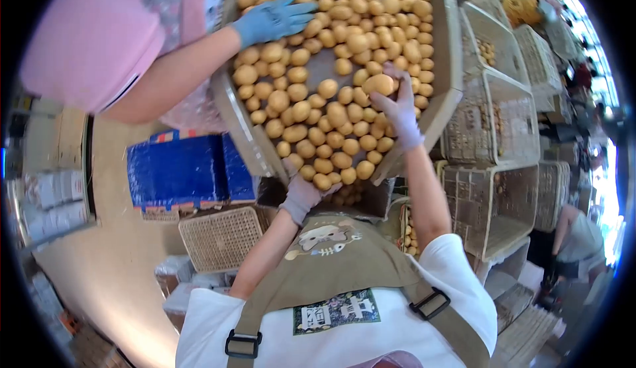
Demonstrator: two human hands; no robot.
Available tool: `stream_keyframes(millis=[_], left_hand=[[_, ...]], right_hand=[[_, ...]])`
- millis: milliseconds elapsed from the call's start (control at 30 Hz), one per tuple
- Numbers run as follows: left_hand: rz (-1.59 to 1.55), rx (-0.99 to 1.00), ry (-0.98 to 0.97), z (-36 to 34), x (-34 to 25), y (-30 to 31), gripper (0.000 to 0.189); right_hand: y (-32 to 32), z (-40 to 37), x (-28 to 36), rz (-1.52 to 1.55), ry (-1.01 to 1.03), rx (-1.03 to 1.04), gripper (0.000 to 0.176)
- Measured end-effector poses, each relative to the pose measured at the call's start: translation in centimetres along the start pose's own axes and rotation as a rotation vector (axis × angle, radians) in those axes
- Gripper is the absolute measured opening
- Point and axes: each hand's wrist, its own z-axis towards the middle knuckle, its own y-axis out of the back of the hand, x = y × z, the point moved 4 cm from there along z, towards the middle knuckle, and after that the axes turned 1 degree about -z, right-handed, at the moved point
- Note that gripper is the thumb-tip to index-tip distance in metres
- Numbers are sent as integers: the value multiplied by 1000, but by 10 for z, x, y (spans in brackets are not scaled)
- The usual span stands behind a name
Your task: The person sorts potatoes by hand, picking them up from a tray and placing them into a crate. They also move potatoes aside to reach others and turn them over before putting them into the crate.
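Many small yellow potatoes (336, 113) lie in a tray with raised grey edges (445, 113). My right hand (399, 106), in a pale glove, is closed round a potato (379, 86) above the right side of the pile. At the tray's near opening, my left hand (303, 192), also gloved, is bent beside the lowest potatoes; its fingers are partly hidden, so its grip is unclear. Under that opening, a dark container (361, 199) holds more potatoes.
A co-worker's blue-gloved hand (275, 18) rests on the potatoes at the upper left. Plastic crates (490, 189) stand stacked at the right. A blue box (175, 171) and an upturned woven basket (222, 239) are at the left.
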Motion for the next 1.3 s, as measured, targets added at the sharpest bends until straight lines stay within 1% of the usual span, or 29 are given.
stream_keyframes(millis=[67,133,167,200,233,267,300,367,400,433,467,500,533,567,600,700,767,800,867,900,933,967,1033,1067,1133,1167,1200,1233,1300], left_hand=[[7,64,39,-4,-6,7,111],[14,129,107,12,11,-2,112],[44,-92,89,8,11,-10,114],[61,-90,98,7,10,-6,114],[121,-114,55,4,9,-8,114],[177,-129,20,3,9,-12,113],[110,-5,63,6,8,-9,111],[101,-24,83,5,7,-8,110],[100,-5,90,5,5,-8,110],[216,193,45,5,4,-13,112],[149,130,74,8,5,-7,113],[110,121,101,10,4,-1,114],[72,106,129,10,4,2,114],[67,90,146,9,3,7,115],[60,73,158,7,2,13,115],[32,32,174,12,-1,23,115],[4,-8,180,18,1,26,115],[-20,77,191,19,3,18,115],[-73,220,200,9,5,2,115],[-16,242,150,13,6,9,112],[5,162,81,8,7,2,106],[4,121,95,5,7,4,105],[29,106,83,7,8,-3,105],[-40,120,105,6,9,1,106],[52,146,66,7,9,-2,109],[30,112,77,8,10,1,109],[8,83,95,11,12,6,109],[22,77,81,12,11,7,109],[4,47,87,12,11,4,108]], right_hand=[[18,-39,-10,889,-240,-19,50],[30,-69,-18,1307,-252,-9,57],[36,-78,1,1310,-196,-6,53],[29,-83,17,1333,-153,17,50],[28,-87,21,1398,-147,-9,47],[30,-90,25,1383,-161,-71,47],[34,-89,15,1399,-184,-94,45],[41,-85,7,1390,-216,-165,39],[45,-84,19,1177,-267,-311,37],[51,-78,37,992,-158,-355,38],[58,-74,60,805,-58,-402,40],[65,-65,113,540,158,-402,46],[71,-62,160,306,403,-467,51],[81,-61,198,18,667,-543,58],[92,-62,230,-132,986,-535,63],[110,-70,300,-655,1383,-725,59],[140,-59,304,-1062,1218,-843,55],[163,-50,300,-1259,1112,-892,53],[234,18,267,-1180,794,-1133,67],[269,50,249,-1139,621,-1227,74],[278,75,235,-1121,507,-1236,74],[256,78,232,-1090,530,-1148,75],[195,79,228,-840,642,-809,75],[172,76,214,-550,580,-623,72],[127,74,170,-508,271,-432,53],[104,72,148,-413,252,-356,46],[80,64,145,-556,145,-251,45],[60,60,130,-646,277,-181,42],[37,37,102,-773,280,-57,42]])
